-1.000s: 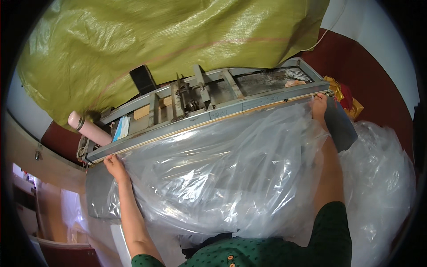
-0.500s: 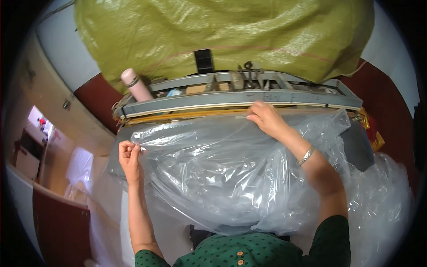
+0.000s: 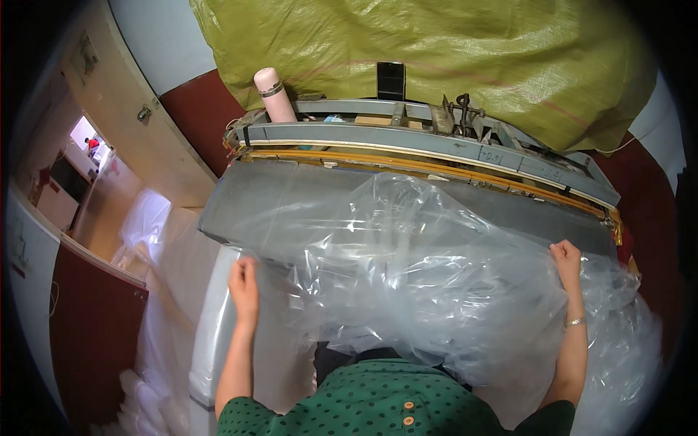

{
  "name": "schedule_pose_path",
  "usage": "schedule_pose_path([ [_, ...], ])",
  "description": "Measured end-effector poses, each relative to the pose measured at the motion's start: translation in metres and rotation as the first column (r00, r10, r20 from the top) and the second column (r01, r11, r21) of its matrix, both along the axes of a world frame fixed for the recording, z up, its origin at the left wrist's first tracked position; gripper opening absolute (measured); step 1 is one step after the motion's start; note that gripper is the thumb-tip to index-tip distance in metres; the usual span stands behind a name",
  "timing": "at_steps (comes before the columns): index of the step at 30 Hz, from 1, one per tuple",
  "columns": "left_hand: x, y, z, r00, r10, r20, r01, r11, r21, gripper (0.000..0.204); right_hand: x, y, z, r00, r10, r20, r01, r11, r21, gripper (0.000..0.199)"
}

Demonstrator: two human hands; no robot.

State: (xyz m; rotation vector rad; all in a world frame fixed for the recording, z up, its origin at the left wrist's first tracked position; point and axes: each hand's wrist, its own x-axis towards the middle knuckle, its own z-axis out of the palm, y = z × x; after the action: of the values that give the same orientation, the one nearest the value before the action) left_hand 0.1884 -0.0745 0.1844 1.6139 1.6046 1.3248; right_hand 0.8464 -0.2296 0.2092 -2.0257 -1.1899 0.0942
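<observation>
A large crumpled sheet of clear plastic film (image 3: 392, 254) lies over the grey padded work surface (image 3: 254, 192) and hangs down toward my lap. At the right my right hand (image 3: 568, 263) pinches the film's edge between thumb and fingers, near the front of the surface. My left hand (image 3: 243, 283) is at the near left corner, fingers curled together and slightly blurred. Whether any film is between them cannot be made out. Behind the surface runs a long grey metal frame (image 3: 349, 134) with yellow strips along its front.
On the frame stand a pink flask (image 3: 275, 96), a black phone-like slab (image 3: 390, 81) and a metal clamp (image 3: 462, 112). A big yellow-green woven sheet (image 3: 436, 43) rises behind. More film (image 3: 618, 341) hangs at the right. An open door (image 3: 138, 102) is at the left.
My right hand has moved from the frame's middle to the right and nearer me, drawing the film along. My left hand is slightly lower; the film has slid off the surface's left part. The view has shifted.
</observation>
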Motion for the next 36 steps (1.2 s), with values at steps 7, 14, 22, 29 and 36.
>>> schedule_pose_path([
  [7,0.121,-0.119,-0.013,0.593,-0.293,0.750,0.720,0.610,-0.332,0.036,-0.013,0.002,-0.002,0.999,0.027,0.021,-0.028,0.998,0.053,0.023],
  [14,0.099,-0.011,0.083,0.354,-0.023,0.935,0.194,0.980,-0.049,0.016,-0.008,-0.009,0.000,1.000,-0.004,0.030,0.002,0.998,0.061,0.022],
  [22,-0.054,0.144,0.037,0.904,0.147,-0.402,-0.072,0.978,0.196,0.048,0.006,-0.004,-0.012,0.999,0.041,0.011,-0.042,0.994,0.102,0.020],
  [29,0.016,0.135,0.032,0.650,0.234,-0.723,-0.227,0.968,0.109,0.051,0.018,-0.018,-0.013,0.999,-0.031,0.031,0.030,0.999,0.039,0.023],
  [36,0.006,0.139,0.048,0.211,-0.051,-0.976,0.371,0.928,0.032,0.060,0.032,-0.021,-0.029,0.998,-0.047,-0.034,0.050,0.996,0.078,0.022],
])
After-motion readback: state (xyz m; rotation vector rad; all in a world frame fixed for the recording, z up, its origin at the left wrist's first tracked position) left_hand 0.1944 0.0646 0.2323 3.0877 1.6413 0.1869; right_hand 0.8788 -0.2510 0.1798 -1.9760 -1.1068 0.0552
